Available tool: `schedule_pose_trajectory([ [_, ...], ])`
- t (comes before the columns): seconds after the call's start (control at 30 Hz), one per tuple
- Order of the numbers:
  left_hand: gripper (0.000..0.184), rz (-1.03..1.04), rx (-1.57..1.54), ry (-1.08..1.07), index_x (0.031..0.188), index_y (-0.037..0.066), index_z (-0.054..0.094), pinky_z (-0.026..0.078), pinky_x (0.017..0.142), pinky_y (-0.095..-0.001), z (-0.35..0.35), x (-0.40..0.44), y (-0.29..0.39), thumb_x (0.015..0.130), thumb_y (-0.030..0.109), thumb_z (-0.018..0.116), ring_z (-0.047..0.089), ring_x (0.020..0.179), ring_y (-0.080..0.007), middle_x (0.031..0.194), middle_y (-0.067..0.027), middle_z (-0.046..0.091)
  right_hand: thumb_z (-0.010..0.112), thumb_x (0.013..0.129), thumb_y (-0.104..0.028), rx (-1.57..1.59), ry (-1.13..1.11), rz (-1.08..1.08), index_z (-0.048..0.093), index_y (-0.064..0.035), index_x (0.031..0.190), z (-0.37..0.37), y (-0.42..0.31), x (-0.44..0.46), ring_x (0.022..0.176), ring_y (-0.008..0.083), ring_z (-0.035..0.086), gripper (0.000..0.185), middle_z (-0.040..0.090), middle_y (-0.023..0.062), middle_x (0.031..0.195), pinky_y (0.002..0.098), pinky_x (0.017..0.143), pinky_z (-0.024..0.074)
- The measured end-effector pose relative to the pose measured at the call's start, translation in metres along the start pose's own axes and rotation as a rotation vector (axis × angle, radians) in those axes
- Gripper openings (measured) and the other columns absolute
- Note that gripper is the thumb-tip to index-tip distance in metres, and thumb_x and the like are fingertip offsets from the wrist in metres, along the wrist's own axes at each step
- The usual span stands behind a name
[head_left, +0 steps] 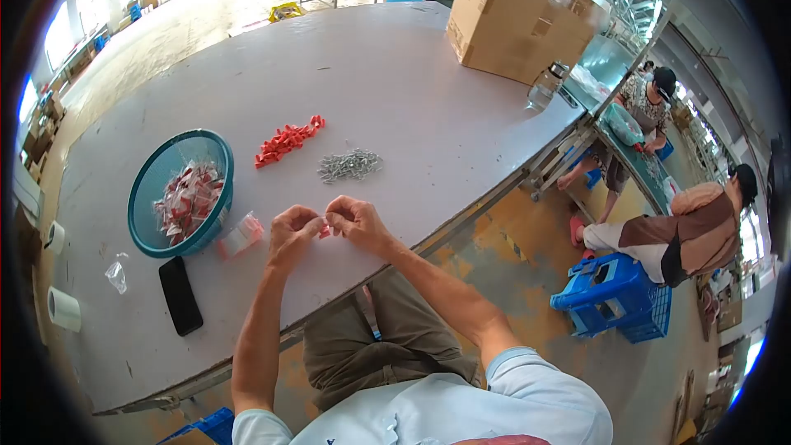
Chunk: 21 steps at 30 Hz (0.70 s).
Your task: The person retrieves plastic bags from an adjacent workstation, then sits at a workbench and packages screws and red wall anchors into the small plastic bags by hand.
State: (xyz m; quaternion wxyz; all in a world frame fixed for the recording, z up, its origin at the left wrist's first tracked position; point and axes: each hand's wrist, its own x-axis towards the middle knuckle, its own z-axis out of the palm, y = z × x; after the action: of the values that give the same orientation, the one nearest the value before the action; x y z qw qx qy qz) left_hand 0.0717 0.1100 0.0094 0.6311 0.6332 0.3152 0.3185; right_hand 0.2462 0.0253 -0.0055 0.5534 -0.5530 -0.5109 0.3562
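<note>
My left hand and my right hand meet over the table near its front edge, fingers pinched on a small plastic bag with red on it. Most of the bag is hidden by the fingertips. Beyond my hands lies a pile of silver screws, and farther off a heap of red plastic pieces. To the left of my left hand, a stack of flat transparent bags rests beside a teal basket. Inside the basket are many filled small bags showing red and silver.
A black phone and a crumpled plastic bag lie on the left, near two white rolls. A large cardboard box and a bottle stand at the far right. Two people work at another bench beyond blue crates.
</note>
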Motion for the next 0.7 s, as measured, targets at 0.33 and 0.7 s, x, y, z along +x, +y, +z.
schedule_pose_trajectory([
  [0.33, 0.005, 0.067, 0.023, -0.05, 0.094, 0.001, 0.071, 0.048, 0.07, -0.0228, -0.017, 0.016, -0.03, 0.091, 0.004, 0.072, 0.061, 0.076, -0.0071, 0.084, -0.0006, 0.069, 0.067, 0.1, -0.005, 0.081, -0.036, -0.087, 0.07, 0.0013, 0.103, -0.004, 0.0, -0.002, 0.075, 0.0081, 0.066, 0.008, 0.073, 0.0047, 0.084, 0.0258, 0.067, 0.0544],
  [0.7, 0.002, 0.058, -0.044, -0.1, 0.096, 0.003, 0.068, 0.048, 0.076, -0.0234, -0.012, 0.01, -0.02, 0.095, 0.002, 0.068, 0.061, 0.077, -0.0087, 0.085, -0.0015, 0.068, 0.07, 0.095, -0.002, 0.081, 0.022, -0.123, 0.069, 0.0022, 0.096, -0.006, -0.008, -0.007, 0.079, 0.0111, 0.069, 0.004, 0.073, 0.0069, 0.084, 0.0282, 0.067, 0.0559],
])
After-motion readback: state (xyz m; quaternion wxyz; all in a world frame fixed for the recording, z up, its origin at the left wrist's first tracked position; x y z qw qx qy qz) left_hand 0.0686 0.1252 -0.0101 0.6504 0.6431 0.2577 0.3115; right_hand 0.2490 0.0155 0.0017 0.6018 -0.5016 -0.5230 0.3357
